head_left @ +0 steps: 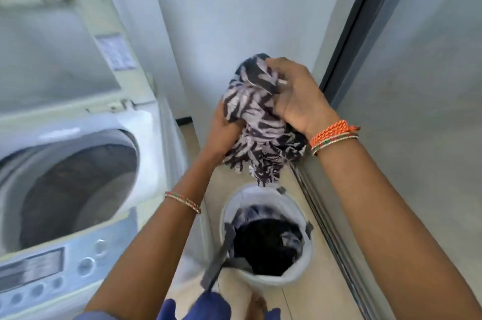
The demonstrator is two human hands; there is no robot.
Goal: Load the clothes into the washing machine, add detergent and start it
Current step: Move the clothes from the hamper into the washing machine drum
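A bunched black-and-white striped garment (258, 121) hangs in the air above the white laundry basket (268, 279). My left hand (224, 129) grips its lower left side and my right hand (297, 95) grips its top right. Dark clothes (266, 244) lie inside the basket on the floor. The top-loading washing machine (146, 142) stands to the left with its lid (52, 32) raised and its drum (75, 189) open. Its control panel (52, 272) with round buttons faces me at the lower left.
A white wall stands behind the basket. A sliding glass door with a dark frame (347, 58) and floor track (328, 228) runs along the right side. The beige floor between machine and door is narrow. A dark basket strap (221, 257) hangs over the basket's rim.
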